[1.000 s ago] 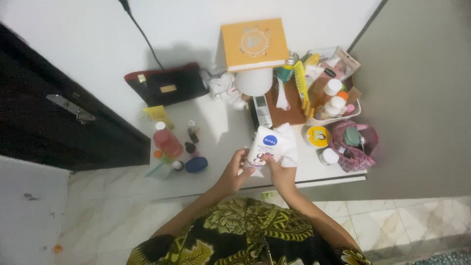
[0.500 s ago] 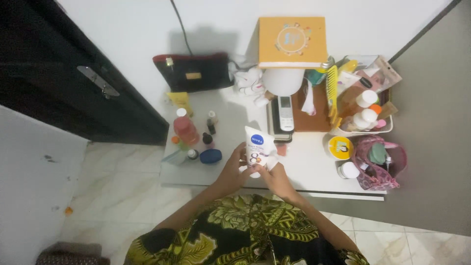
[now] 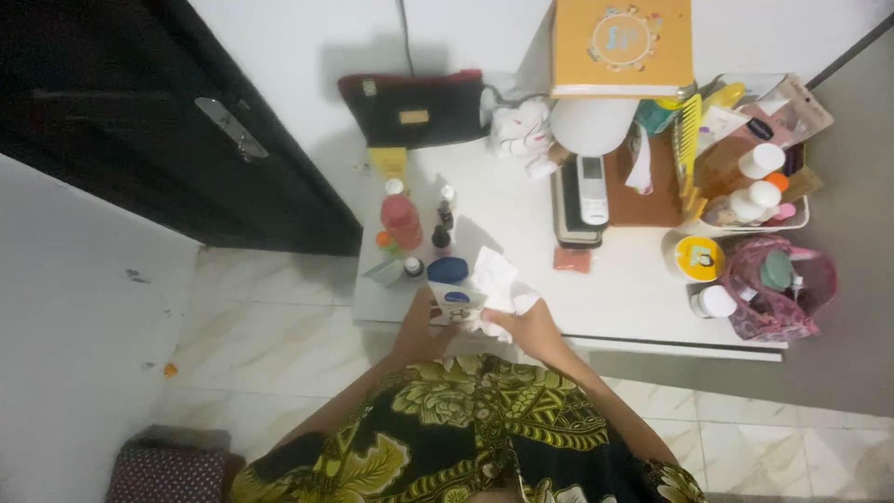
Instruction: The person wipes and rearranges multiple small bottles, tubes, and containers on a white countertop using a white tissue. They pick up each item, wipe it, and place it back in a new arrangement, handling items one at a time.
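1. Your left hand point(image 3: 421, 328) is wrapped around the white tube point(image 3: 453, 303), fingers clamped on its lower end, at the table's point(image 3: 615, 303) near edge.
2. Your right hand point(image 3: 527, 328) has its fingers pinched on a white tissue point(image 3: 498, 284), which touches the tube at its 3 o'clock.
3. A blue cap point(image 3: 448, 270) sits at the tube's 12 o'clock, a pink bottle point(image 3: 401, 220) at 11.
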